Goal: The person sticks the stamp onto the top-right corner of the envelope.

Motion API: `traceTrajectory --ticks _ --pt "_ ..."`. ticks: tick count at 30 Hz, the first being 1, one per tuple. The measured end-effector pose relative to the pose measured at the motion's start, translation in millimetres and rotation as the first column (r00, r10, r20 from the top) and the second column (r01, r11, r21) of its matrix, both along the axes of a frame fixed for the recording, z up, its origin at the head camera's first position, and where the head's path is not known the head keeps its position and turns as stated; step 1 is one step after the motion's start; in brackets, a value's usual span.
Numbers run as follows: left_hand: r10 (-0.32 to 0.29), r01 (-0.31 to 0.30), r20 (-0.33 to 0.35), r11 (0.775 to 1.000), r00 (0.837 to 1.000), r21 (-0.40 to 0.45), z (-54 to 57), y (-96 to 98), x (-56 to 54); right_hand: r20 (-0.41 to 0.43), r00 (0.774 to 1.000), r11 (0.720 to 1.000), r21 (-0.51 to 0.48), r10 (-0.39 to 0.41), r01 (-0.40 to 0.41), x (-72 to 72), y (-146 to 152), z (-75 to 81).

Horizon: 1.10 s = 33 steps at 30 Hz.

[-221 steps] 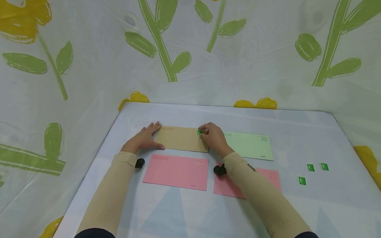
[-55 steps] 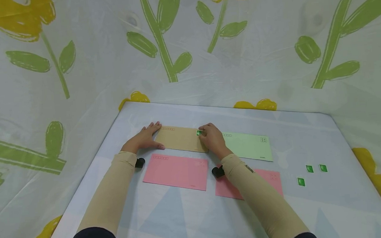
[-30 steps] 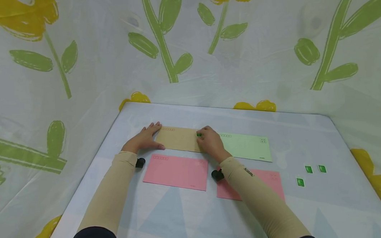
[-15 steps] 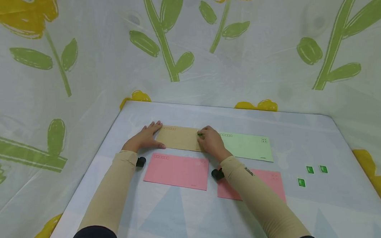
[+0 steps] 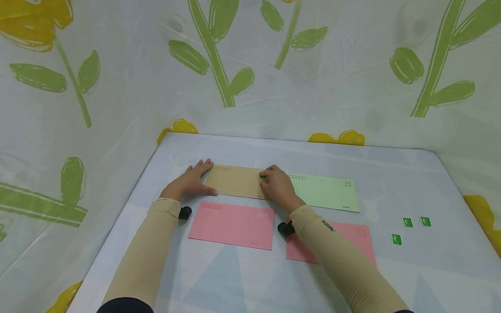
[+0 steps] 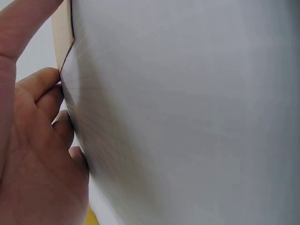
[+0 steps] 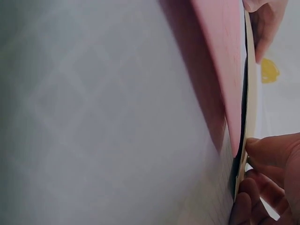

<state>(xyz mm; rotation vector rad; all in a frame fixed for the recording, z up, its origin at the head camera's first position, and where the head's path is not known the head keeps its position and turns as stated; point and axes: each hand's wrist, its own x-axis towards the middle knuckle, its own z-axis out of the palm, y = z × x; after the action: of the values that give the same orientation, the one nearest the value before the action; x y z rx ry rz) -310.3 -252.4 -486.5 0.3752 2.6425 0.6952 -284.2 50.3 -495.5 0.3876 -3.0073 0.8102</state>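
Note:
A tan envelope (image 5: pixel 235 182) lies flat on the table, crossways between both hands. My left hand (image 5: pixel 189 182) rests at its left end with fingers and thumb spread, thumb near the lower corner. At the other end, my right hand (image 5: pixel 277 186) has curled fingers and pinches a small green stamp (image 5: pixel 263 176) over the envelope's upper right corner. Fingers cover most of that stamp, so whether it lies fully on the paper is hidden. In the right wrist view, the thumb (image 7: pixel 269 149) touches the edge-on tan envelope (image 7: pixel 252 93).
Right of the tan envelope lies a light green envelope (image 5: pixel 326 194). In front are a pink envelope (image 5: pixel 233 226) and another pink one (image 5: pixel 357 240), partly under the right forearm. Three loose green stamps (image 5: pixel 396 239) lie on the right of the table.
The right hand has shifted slightly toward me, and its fingers now cover most of the stamp, which showed plainly before. The left hand and tan envelope have stayed put.

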Motion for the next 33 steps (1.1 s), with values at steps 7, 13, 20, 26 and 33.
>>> traceTrajectory --ticks 7,13,20,26,33 --pt "0.005 -0.005 0.004 1.000 1.000 0.003 0.7 0.7 -0.1 0.014 1.000 1.000 -0.016 -0.003 0.003 0.0 0.4 0.4" --pt "0.001 -0.001 0.005 1.000 1.000 -0.001 0.3 0.4 -0.4 0.006 1.000 0.999 -0.037 -0.013 0.014 -0.8 1.0 -2.0" --pt "0.012 -0.012 0.018 1.000 1.000 -0.002 2.6 0.6 0.5 0.012 0.998 0.987 -0.150 -0.058 0.059 -1.1 2.3 -4.2" --pt "0.013 -0.013 0.020 1.000 1.000 -0.004 0.7 -0.3 -0.7 0.037 0.996 0.982 -0.170 -0.081 0.086 -1.8 2.8 -3.1" --pt "0.013 -0.013 0.022 1.000 1.000 0.003 0.2 0.6 -1.3 0.039 0.997 0.985 -0.152 -0.074 0.079 -2.8 3.0 -3.4"
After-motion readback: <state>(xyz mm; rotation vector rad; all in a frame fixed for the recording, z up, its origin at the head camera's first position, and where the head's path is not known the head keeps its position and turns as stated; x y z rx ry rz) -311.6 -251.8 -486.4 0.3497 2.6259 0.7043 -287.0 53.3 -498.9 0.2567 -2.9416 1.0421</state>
